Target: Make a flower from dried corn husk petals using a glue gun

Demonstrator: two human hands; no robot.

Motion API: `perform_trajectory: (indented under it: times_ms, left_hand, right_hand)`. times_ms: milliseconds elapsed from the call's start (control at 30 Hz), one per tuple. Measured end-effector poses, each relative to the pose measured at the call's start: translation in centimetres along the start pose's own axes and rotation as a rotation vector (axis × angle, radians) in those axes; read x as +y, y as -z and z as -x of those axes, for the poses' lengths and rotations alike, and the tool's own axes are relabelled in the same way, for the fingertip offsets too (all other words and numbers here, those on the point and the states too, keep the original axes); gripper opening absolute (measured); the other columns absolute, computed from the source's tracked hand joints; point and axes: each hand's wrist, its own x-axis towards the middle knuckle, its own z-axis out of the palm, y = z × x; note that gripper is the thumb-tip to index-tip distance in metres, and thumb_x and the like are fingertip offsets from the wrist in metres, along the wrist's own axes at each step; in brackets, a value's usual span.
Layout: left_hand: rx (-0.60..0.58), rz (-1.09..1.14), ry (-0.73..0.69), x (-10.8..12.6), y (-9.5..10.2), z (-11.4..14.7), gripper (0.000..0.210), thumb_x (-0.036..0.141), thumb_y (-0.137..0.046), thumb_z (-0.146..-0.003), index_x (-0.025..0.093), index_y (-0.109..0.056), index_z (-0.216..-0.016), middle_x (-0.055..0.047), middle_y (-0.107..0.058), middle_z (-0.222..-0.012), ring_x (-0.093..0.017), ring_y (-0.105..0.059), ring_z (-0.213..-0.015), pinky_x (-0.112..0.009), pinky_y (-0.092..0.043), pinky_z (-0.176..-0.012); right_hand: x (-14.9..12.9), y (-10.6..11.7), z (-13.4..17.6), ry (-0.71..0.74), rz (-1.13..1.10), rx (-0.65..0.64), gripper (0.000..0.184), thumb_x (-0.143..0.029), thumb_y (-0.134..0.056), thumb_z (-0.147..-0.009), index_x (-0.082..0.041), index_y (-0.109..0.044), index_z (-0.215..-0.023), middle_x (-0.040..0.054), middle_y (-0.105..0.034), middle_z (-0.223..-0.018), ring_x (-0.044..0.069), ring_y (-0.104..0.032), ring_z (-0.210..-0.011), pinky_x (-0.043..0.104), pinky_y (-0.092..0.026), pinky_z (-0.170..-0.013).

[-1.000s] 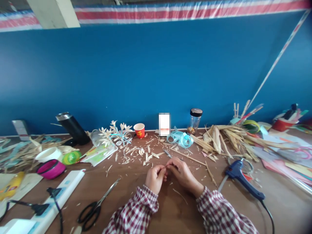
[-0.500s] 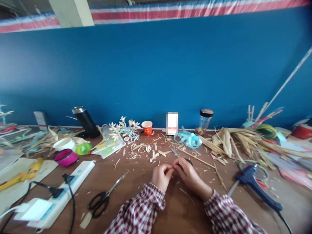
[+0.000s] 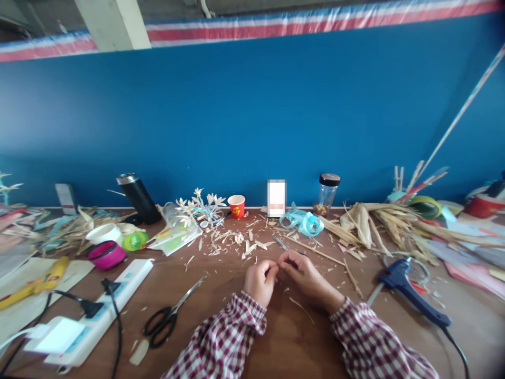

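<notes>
My left hand (image 3: pixel 260 281) and my right hand (image 3: pixel 302 275) meet over the brown table, fingertips pinched close together. Whatever lies between the fingers is too small or too hidden to name. Pale husk scraps (image 3: pixel 239 239) are strewn on the table just beyond my hands. Behind my right hand lies a pair of scissors (image 3: pixel 281 242), partly covered by it. A thin stick (image 3: pixel 315 250) rests nearby. To the left of my left hand are black-handled scissors (image 3: pixel 168 321), blades pointing away from me.
A blue glue gun (image 3: pixel 414 295) lies at the right, near dried corn husks (image 3: pixel 363 223). Blue ribbon (image 3: pixel 303 222), a red paper cup (image 3: pixel 236 207) and white husk flowers (image 3: pixel 201 205) stand along the back. A white power strip (image 3: pixel 130 284) with cords occupies the left.
The view has shifted slightly. My hands remain pinched together in nearly the same place, with only small finger movement.
</notes>
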Motion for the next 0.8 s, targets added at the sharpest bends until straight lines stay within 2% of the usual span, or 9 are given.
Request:
perform_trajectory:
  times_ms: [133,200,233,300,367,467,600,700,800]
  left_hand:
    - [-0.048,-0.044,0.027,0.4,1.6,-0.5,0.025,0.030,-0.048,-0.084,0.015,-0.068,-0.084,-0.006,-0.069,-0.067,-0.015,-0.063,-0.057,-0.024,-0.046,-0.057]
    - [0.007,-0.148,0.031,0.5,3.6,-1.4,0.029,0.031,-0.052,-0.081,0.019,-0.066,-0.104,-0.006,-0.072,-0.084,-0.017,-0.065,-0.071,-0.025,-0.047,-0.067]
    - [0.055,-0.233,0.063,0.5,4.7,-2.1,0.030,0.032,-0.051,-0.081,0.023,-0.065,-0.107,-0.004,-0.072,-0.088,-0.017,-0.065,-0.075,-0.026,-0.046,-0.068]
    - [0.104,-0.415,0.188,0.4,6.7,-3.5,0.025,0.032,-0.051,-0.081,0.025,-0.070,-0.095,-0.003,-0.072,-0.093,-0.018,-0.065,-0.081,-0.026,-0.045,-0.071]
    - [0.029,-0.574,0.346,0.0,8.0,-4.8,0.021,0.034,-0.053,-0.079,0.026,-0.071,-0.088,-0.003,-0.072,-0.093,-0.019,-0.064,-0.083,-0.026,-0.044,-0.068]
    - [-0.024,-0.631,0.390,-0.6,8.1,-6.0,0.020,0.038,-0.058,-0.074,0.023,-0.070,-0.069,-0.005,-0.071,-0.081,-0.021,-0.064,-0.076,-0.028,-0.042,-0.063]
    - [-0.069,-0.650,0.374,-1.6,6.8,-6.6,0.031,0.043,-0.058,-0.072,0.021,-0.063,-0.051,-0.006,-0.065,-0.062,-0.021,-0.061,-0.066,-0.028,-0.040,-0.059]
    - [-0.082,-0.630,0.376,-2.2,6.2,-6.9,0.028,0.040,-0.060,-0.071,0.021,-0.062,-0.050,-0.004,-0.063,-0.058,-0.019,-0.060,-0.062,-0.027,-0.039,-0.058]
    - [-0.055,-0.580,0.385,-2.7,6.3,-7.1,0.020,0.037,-0.062,-0.070,0.021,-0.064,-0.057,-0.003,-0.066,-0.065,-0.017,-0.060,-0.064,-0.025,-0.040,-0.059]
  right_hand:
    - [-0.1,0.0,-0.1,0.002,-0.023,0.046,0.018,-0.033,-0.048,-0.087,-0.018,-0.053,-0.079,-0.0021,-0.051,-0.066,0.011,-0.045,-0.060,0.022,-0.037,-0.055]
    - [-0.1,0.1,-0.1,0.003,-0.015,0.092,0.018,-0.032,-0.047,-0.087,-0.018,-0.051,-0.078,-0.0035,-0.047,-0.064,0.011,-0.042,-0.058,0.022,-0.035,-0.053]
    - [-0.2,0.2,-0.1,0.003,-0.012,0.105,0.018,-0.032,-0.047,-0.088,-0.018,-0.050,-0.078,-0.0038,-0.046,-0.064,0.010,-0.041,-0.058,0.022,-0.035,-0.053]
    - [-0.2,0.2,-0.1,0.011,0.010,0.109,0.016,-0.029,-0.045,-0.088,-0.018,-0.049,-0.077,-0.0036,-0.046,-0.064,0.011,-0.041,-0.057,0.022,-0.035,-0.053]
    - [-0.3,0.1,-0.1,0.032,0.059,0.109,0.014,-0.027,-0.045,-0.087,-0.018,-0.049,-0.077,-0.0029,-0.047,-0.064,0.011,-0.043,-0.058,0.023,-0.035,-0.055]
    - [-0.4,0.1,-0.1,0.056,0.122,0.098,0.012,-0.024,-0.046,-0.086,-0.018,-0.051,-0.077,-0.0018,-0.050,-0.066,0.013,-0.046,-0.062,0.024,-0.037,-0.059]
    - [-0.4,0.1,0.0,0.058,0.143,0.094,0.012,-0.023,-0.044,-0.087,-0.019,-0.051,-0.078,-0.0015,-0.052,-0.067,0.013,-0.048,-0.063,0.024,-0.038,-0.061]
    - [-0.4,0.1,0.0,0.055,0.145,0.090,0.013,-0.024,-0.044,-0.088,-0.019,-0.051,-0.078,-0.0016,-0.052,-0.066,0.013,-0.048,-0.062,0.024,-0.038,-0.060]
    - [-0.3,0.1,-0.1,0.049,0.141,0.084,0.012,-0.024,-0.044,-0.087,-0.019,-0.051,-0.078,-0.0017,-0.052,-0.066,0.013,-0.047,-0.061,0.023,-0.038,-0.058]
